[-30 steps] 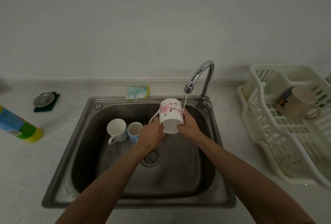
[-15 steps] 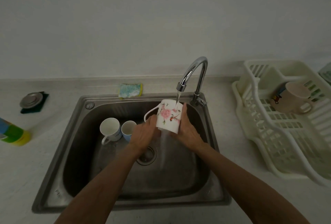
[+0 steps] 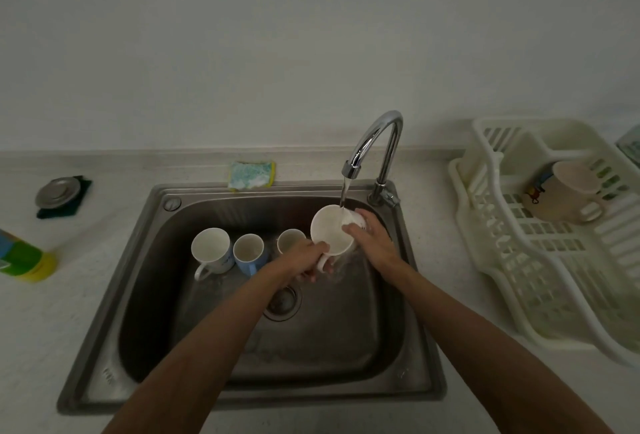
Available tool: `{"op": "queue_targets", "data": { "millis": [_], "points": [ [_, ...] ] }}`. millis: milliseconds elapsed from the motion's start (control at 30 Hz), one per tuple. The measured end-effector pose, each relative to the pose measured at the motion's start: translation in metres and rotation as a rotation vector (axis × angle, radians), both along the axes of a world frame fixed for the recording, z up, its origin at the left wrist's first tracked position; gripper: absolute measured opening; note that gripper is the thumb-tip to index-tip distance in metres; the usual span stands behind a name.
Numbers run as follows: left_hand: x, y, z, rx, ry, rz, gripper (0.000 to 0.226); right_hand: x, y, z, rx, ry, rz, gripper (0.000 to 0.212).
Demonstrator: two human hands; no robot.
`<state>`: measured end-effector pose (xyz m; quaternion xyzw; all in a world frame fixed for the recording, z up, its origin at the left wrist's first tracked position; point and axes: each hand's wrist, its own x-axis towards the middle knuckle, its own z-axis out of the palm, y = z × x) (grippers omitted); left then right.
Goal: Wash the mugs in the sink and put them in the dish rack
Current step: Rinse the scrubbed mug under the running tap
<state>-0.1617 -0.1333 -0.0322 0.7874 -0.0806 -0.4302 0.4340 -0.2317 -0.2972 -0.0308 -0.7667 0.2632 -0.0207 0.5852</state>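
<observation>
A: Quick rundown, biggest first?
B: Steel sink (image 3: 311, 395), brushed finish, rounded-corner basin, wet floor. To its right, a cream plastic dish rack (image 3: 540, 260), slatted, w/ a beige mug (image 3: 568, 191) lying on its side inside.
A: Tap?
B: Chrome gooseneck faucet (image 3: 388, 142). Thin water stream (image 3: 344, 192) lands at the rim of the held mug (image 3: 330, 231). That one's glossy white ceramic, tilted, mouth toward the cam, over the basin's back right.
A: Hands?
B: Left hand (image 3: 304, 262): fingers curled tight round the handle at the mug's lower edge. Right hand (image 3: 372, 239): fingers curled over the far outside wall, thumb across the rim.
A: Others in the basin?
B: Three upright along the back left: white mug (image 3: 210, 250), blue mug (image 3: 249, 253) right beside it, small pale mug (image 3: 290, 241) just past the left hand. Behind the basin, a flat green-yellow sponge (image 3: 252, 175), mottled top.
A: Vs half a sec ago?
B: Held mug's been turned. Floral side faced the cam then, handle up-left; now the open mouth faces it and the handle's down. Pale mug was hidden behind the left hand before.
</observation>
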Motion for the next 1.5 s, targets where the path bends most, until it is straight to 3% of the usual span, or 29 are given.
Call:
{"op": "queue_targets", "data": {
  "millis": [167,300,433,567,667,1000,1100,1500],
  "points": [
    [0.019,-0.007,0.0,0.062,-0.23,-0.005,0.034,0.001,-0.003,0.006,0.025,0.085,0.137,0.049],
    [0.015,-0.015,0.003,0.096,-0.234,-0.066,0.033,0.006,-0.011,0.013,0.011,0.11,0.028,0.036],
    [0.019,-0.016,0.003,0.192,-0.295,-0.125,0.033,-0.004,-0.006,0.013,0.005,0.196,0.165,0.034],
    [0.02,-0.018,0.005,0.149,-0.262,-0.17,0.031,-0.004,-0.008,0.018,0.047,0.214,0.018,0.027],
    [0.023,-0.02,0.006,0.214,-0.333,-0.174,0.031,-0.006,-0.003,0.017,0.076,0.298,0.121,0.021],
    [0.026,-0.024,0.001,0.25,-0.374,-0.245,0.027,-0.005,0.002,0.021,0.188,0.38,-0.029,0.043],
    [0.026,-0.021,0.001,0.309,-0.389,-0.283,0.029,-0.005,0.005,0.023,0.137,0.407,0.093,0.035],
    [0.027,-0.026,-0.006,0.257,-0.383,-0.34,0.024,-0.006,-0.002,0.023,0.109,0.398,0.111,0.039]
  ]
}}
